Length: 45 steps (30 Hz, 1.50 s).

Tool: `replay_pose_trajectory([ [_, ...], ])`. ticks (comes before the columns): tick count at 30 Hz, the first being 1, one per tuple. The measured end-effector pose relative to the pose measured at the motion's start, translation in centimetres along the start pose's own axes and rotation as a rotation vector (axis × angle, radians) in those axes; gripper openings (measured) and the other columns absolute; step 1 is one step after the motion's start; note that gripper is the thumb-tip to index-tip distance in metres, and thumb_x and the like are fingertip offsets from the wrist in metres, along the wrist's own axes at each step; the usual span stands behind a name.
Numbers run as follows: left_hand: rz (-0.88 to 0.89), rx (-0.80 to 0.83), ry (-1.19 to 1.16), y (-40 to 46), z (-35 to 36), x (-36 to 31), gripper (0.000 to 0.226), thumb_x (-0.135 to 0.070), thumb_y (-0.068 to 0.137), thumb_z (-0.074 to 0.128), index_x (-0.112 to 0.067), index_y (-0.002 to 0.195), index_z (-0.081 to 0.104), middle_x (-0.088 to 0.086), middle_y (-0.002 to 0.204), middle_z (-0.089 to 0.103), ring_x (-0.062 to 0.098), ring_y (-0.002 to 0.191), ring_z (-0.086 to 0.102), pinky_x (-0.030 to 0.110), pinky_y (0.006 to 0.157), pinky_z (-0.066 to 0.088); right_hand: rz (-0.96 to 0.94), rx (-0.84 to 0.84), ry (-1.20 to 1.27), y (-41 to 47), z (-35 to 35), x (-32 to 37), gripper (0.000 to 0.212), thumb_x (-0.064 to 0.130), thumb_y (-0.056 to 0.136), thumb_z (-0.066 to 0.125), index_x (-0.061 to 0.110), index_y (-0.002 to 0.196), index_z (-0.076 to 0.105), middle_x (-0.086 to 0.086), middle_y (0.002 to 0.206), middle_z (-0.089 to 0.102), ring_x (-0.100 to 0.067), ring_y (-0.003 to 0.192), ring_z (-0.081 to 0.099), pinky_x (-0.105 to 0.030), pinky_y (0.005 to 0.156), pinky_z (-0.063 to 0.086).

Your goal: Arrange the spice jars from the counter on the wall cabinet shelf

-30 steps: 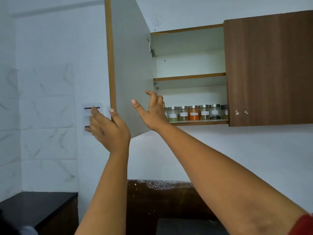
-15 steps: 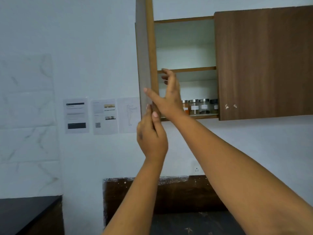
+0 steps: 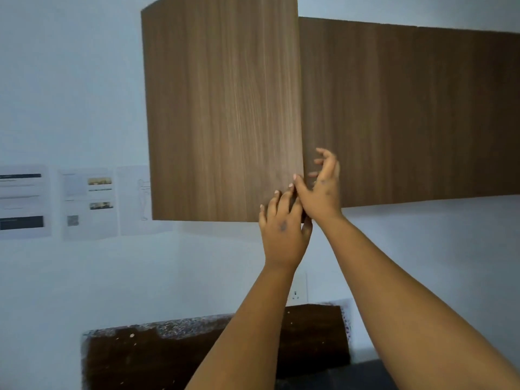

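Note:
The wall cabinet's left door (image 3: 222, 108) shows its brown wood face and stands almost shut against the right door (image 3: 408, 108). My left hand (image 3: 284, 229) presses flat on the left door's lower right corner, fingers straight. Just to its right, my right hand (image 3: 323, 192) is at the door's free edge with loosely spread fingers, its thumb touching that edge. It holds nothing. The shelf and the spice jars are hidden behind the doors.
Three printed sheets (image 3: 87, 204) hang on the white wall left of the cabinet. Below, a dark brown board (image 3: 197, 347) runs along the wall behind a dark counter (image 3: 323, 375). A wall socket (image 3: 295, 294) sits above the board.
The left door has swung from wide open to nearly shut, covering the shelf and jars. Both hands followed it to the right, and the view has shifted left.

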<state>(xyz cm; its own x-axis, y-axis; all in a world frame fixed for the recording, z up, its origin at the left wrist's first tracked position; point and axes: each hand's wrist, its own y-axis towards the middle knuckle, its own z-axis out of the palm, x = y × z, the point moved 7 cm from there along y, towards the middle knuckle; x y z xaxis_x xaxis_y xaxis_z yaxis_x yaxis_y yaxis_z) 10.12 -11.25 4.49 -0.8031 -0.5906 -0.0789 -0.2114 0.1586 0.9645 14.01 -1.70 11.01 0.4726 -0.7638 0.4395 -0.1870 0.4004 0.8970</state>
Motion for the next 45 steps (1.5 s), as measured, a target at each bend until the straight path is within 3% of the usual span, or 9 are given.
replay_pose_trajectory([
  [7,-0.014,0.104,0.161,3.0,10.8,1.1,0.059,-0.032,0.087,0.068,-0.015,0.140,0.050,0.006,0.142,0.053,0.033,0.133,0.047,0.061,0.100,0.042,-0.030,0.210,-0.171,4.8,3.0,-10.0,0.055,0.025,0.092,0.063,0.022,0.141,0.038,-0.005,0.147,0.033,-0.023,0.131,0.041,-0.035,0.104,0.044],
  [11,-0.012,0.265,0.286,3.9,15.9,3.9,0.061,-0.044,0.102,0.034,-0.022,0.155,0.012,-0.003,0.162,0.011,0.024,0.150,0.007,0.060,0.115,0.016,-0.112,0.329,-0.328,6.7,5.5,-13.9,0.059,0.030,0.097,0.055,0.022,0.150,0.031,-0.002,0.160,0.022,-0.022,0.149,0.015,-0.044,0.120,0.020],
  [14,-0.018,0.339,0.362,4.4,18.8,6.1,0.063,-0.049,0.102,0.022,-0.026,0.150,-0.012,-0.008,0.157,-0.019,0.020,0.146,-0.018,0.060,0.117,0.009,-0.174,0.416,-0.481,7.0,6.7,-17.8,0.065,0.044,0.100,0.042,0.023,0.156,0.015,0.001,0.164,-0.001,-0.019,0.151,-0.006,-0.044,0.122,0.006],
  [19,-0.066,0.333,0.433,5.4,21.5,7.7,0.062,-0.054,0.097,0.007,-0.028,0.151,-0.012,-0.010,0.158,-0.017,0.019,0.147,-0.016,0.065,0.112,-0.002,-0.260,0.558,-0.702,7.2,7.8,-23.9,0.095,0.066,0.090,0.043,0.026,0.153,-0.015,0.000,0.155,-0.032,-0.023,0.145,-0.026,-0.045,0.117,-0.010],
  [22,-0.099,0.322,0.441,5.8,22.5,8.4,0.059,-0.053,0.097,0.003,-0.031,0.150,-0.014,-0.014,0.157,-0.020,0.017,0.146,-0.020,0.069,0.110,-0.005,-0.273,0.595,-0.723,7.4,9.0,-25.2,0.094,0.067,0.091,0.038,0.027,0.149,-0.023,-0.001,0.150,-0.040,-0.025,0.141,-0.034,-0.047,0.114,-0.015],
  [26,-0.104,0.255,0.464,6.0,23.8,9.1,0.059,-0.053,0.099,0.004,-0.030,0.153,-0.007,-0.011,0.161,-0.009,0.019,0.149,-0.011,0.068,0.108,-0.009,-0.274,0.546,-0.708,7.5,10.1,-26.1,0.074,0.055,0.100,0.021,0.025,0.149,-0.026,-0.004,0.153,-0.039,-0.025,0.139,-0.039,-0.051,0.114,-0.018],
  [33,-0.090,0.194,0.472,5.8,24.1,9.4,0.057,-0.049,0.103,0.015,-0.030,0.155,0.002,-0.012,0.162,-0.001,0.018,0.150,-0.004,0.065,0.109,-0.009,-0.276,0.493,-0.708,7.3,10.6,-26.2,0.073,0.055,0.099,0.018,0.025,0.147,-0.029,-0.005,0.153,-0.039,-0.027,0.141,-0.036,-0.050,0.112,-0.022],
  [40,-0.117,0.341,0.406,5.7,22.7,8.2,0.055,-0.042,0.104,0.014,-0.030,0.154,-0.006,-0.013,0.161,-0.013,0.015,0.148,-0.018,0.061,0.115,-0.003,-0.187,0.568,-0.733,7.0,10.2,-24.9,0.075,0.052,0.101,0.022,0.023,0.144,-0.032,-0.006,0.148,-0.044,-0.028,0.141,-0.035,-0.050,0.114,-0.017],
  [45,-0.043,0.390,0.414,6.4,20.7,6.6,0.058,-0.041,0.105,0.015,-0.019,0.155,-0.004,-0.001,0.162,-0.011,0.019,0.149,-0.016,0.049,0.121,0.000,-0.121,0.574,-0.703,5.7,9.4,-23.0,0.073,0.042,0.104,0.028,0.014,0.152,-0.019,-0.008,0.158,-0.029,-0.023,0.146,-0.026,-0.043,0.120,-0.010],
])
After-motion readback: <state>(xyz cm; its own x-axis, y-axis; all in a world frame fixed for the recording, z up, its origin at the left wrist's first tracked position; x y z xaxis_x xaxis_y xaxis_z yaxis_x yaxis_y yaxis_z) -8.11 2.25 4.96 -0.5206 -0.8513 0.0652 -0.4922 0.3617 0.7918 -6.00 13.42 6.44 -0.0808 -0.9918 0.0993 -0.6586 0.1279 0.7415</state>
